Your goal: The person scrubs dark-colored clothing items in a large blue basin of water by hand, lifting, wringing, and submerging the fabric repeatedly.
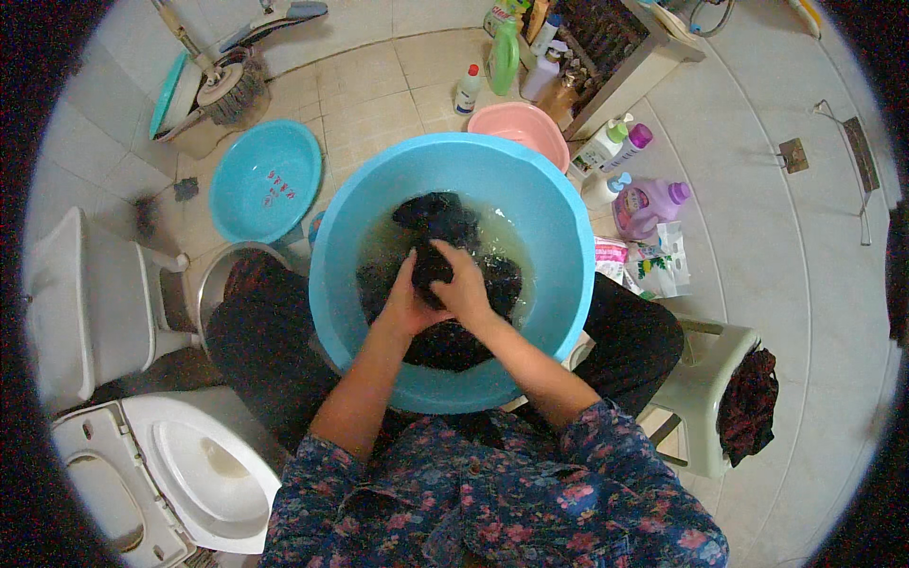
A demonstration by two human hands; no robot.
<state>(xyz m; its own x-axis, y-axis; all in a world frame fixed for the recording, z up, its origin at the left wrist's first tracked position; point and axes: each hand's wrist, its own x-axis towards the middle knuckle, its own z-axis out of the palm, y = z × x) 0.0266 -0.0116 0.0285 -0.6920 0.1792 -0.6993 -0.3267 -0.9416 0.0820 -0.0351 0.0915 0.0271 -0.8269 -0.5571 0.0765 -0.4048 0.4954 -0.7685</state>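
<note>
A large light-blue plastic basin [561, 213] stands between my knees, holding cloudy water and dark wet cloth [454, 344]. My left hand [412, 298] and my right hand [463, 284] are close together over the middle of the basin. Between them they grip a bunched part of the black cloth [429, 268], with the fingers of both hands curled around it. More dark cloth lies in the water beyond the hands and on both sides. The fingertips are slightly blurred, and the underside of the bunch is hidden.
A smaller blue basin [266, 181] lies at the left, a pink basin [522, 131] behind the large one. Bottles, among them a purple detergent jug [650, 206], line the right. A pale green stool [710, 397] carries dark cloth [749, 405]. A white toilet [206, 468] is at lower left.
</note>
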